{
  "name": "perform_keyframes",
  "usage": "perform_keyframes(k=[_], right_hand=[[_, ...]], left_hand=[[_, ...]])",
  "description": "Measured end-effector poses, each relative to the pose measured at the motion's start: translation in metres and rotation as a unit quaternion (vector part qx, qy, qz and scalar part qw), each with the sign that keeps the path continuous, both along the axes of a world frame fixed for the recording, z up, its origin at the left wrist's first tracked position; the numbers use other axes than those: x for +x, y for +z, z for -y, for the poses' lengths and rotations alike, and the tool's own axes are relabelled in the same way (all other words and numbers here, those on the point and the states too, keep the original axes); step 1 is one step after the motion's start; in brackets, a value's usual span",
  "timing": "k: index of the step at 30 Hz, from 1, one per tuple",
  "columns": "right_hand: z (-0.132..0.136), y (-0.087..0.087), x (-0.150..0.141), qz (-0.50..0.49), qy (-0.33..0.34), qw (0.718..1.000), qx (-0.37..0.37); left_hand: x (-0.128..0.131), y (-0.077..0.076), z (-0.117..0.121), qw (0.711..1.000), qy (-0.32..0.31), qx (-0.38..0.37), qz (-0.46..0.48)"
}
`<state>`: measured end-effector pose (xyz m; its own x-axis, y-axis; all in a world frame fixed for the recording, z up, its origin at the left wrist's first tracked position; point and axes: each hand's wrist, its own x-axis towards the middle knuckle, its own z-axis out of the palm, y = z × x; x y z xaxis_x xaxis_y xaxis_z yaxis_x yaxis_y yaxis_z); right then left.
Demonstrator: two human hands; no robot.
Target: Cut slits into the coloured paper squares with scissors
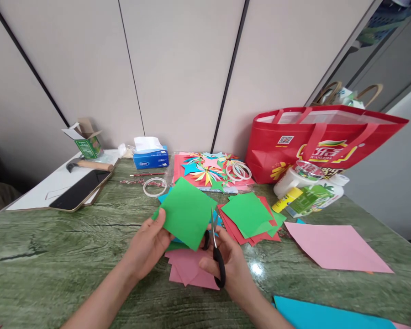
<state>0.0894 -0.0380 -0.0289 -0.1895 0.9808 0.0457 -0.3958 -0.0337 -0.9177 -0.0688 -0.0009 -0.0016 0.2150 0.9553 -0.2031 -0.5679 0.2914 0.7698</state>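
My left hand [152,244] pinches the left corner of a green paper square [190,212], held up above the table. In my right hand [228,258] is a pair of scissors with black handles [219,267], its blades pointing up beside the paper's right edge. The blades look nearly closed. Below the held sheet lie pink paper pieces [195,272], and blue and green sheets show partly behind it. To the right sits a stack of green squares [248,214] over red squares [241,235].
Behind my hands are folded paper stars [207,169], white rings [239,172] and a tissue box [151,157]. At right stand a red bag [270,146], a glue stick [287,199], pink paper [342,246] and blue paper [322,315]. A phone [80,189] and hammer [89,165] lie left.
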Motion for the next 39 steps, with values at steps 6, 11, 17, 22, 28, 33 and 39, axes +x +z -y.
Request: perform_keyframes(k=[6,11,17,22,28,33,39], right_hand=[[-0.003,0.002,0.005,0.066,-0.107,0.992,0.001],[-0.002,0.005,0.009,0.069,-0.005,0.998,0.014],[0.002,0.011,0.013,0.1,0.176,0.979,0.02],[-0.005,0.006,0.018,0.11,0.127,0.986,-0.006],[-0.02,-0.006,0.026,0.088,-0.193,0.977,-0.024],[-0.028,-0.014,0.031,-0.003,-0.308,0.948,-0.081],[-0.031,-0.015,0.037,0.03,-0.333,0.939,-0.075]], left_hand=[[-0.004,0.002,0.014,0.98,-0.186,0.074,-0.018],[-0.016,0.003,0.006,0.984,-0.173,0.028,0.039],[-0.028,0.008,-0.01,0.996,-0.037,-0.066,0.054],[-0.037,0.015,-0.013,0.999,0.02,-0.022,0.011],[-0.03,0.008,-0.011,0.991,0.059,0.019,-0.12],[-0.025,0.003,-0.009,0.976,0.025,0.021,-0.216],[-0.026,0.006,-0.01,0.963,0.013,0.027,-0.268]])
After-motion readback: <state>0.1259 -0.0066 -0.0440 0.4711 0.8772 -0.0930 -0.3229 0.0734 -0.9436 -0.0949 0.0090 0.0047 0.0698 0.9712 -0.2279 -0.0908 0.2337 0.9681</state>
